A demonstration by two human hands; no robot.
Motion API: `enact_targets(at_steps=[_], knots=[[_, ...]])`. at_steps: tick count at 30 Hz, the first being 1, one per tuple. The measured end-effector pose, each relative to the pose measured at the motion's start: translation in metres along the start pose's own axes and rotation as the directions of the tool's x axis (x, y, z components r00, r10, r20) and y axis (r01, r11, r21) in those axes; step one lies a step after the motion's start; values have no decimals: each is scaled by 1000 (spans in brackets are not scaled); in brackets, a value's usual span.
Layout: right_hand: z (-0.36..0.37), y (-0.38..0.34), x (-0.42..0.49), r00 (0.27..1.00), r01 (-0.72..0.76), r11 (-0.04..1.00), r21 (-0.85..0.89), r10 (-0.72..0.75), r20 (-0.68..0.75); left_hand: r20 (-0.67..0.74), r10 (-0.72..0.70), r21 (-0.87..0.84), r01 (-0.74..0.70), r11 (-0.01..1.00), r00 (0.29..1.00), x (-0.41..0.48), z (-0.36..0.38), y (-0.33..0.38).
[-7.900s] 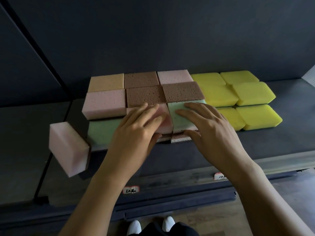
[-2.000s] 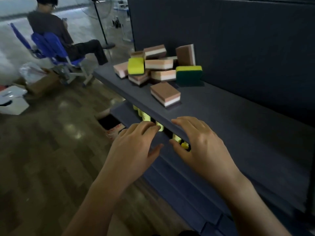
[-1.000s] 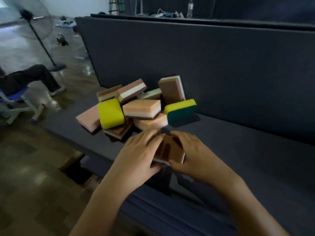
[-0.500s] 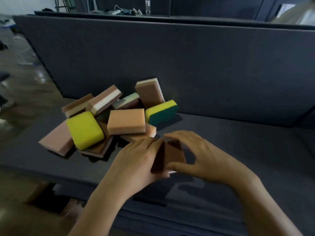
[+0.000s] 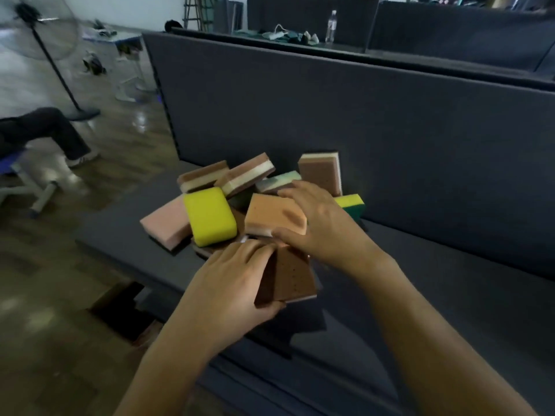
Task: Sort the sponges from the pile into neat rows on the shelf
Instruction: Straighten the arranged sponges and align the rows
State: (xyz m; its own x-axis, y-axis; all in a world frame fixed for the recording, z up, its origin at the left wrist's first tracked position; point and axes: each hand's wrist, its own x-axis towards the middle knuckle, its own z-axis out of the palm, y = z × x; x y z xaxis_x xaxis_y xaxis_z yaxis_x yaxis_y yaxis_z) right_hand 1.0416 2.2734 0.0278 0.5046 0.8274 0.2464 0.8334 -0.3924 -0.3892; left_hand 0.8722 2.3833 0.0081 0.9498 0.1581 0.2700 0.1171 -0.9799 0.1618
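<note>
Sponges, mixed: left hand (image 5: pixel 228 283) grips a brown sponge (image 5: pixel 292 277) lifted clear of the pile (image 5: pixel 210 216), right hand (image 5: pixel 324 223) pinches an orange sponge (image 5: pixel 270 213) atop it, probably gathering both for shelf (image 5: pixel 450 280) rows.

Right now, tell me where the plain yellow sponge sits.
In the head view, the plain yellow sponge lies on the left of the pile, between the pink sponge to its left and the orange sponge to its right.

Porous matt foam sponges (image 5: pixel 271 216), matt grey shelf (image 5: pixel 450 283), glossy wood-look floor (image 5: pixel 45 295).
</note>
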Motion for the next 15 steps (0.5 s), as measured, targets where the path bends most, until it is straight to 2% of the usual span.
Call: enact_targets(at_steps=[3, 8, 12, 15], knots=[[15, -5, 15, 999, -10, 1000, -7, 10, 43, 5, -13, 12, 13, 1000, 1000, -9, -1, -13], [15, -7, 1, 998, -67, 994, -92, 68, -1, 52, 7, 5, -7, 1000, 999, -15, -8, -23], [-3, -2, -41, 984, -175, 981, -78, 171, -51, 88, 88, -48, -84, 995, 992, -11, -9, -18], [-19, 0, -87, 956, -269, 960, -77, 256, -145, 128, 170, -87, -160, 983, 977, -3, -7, -2]])
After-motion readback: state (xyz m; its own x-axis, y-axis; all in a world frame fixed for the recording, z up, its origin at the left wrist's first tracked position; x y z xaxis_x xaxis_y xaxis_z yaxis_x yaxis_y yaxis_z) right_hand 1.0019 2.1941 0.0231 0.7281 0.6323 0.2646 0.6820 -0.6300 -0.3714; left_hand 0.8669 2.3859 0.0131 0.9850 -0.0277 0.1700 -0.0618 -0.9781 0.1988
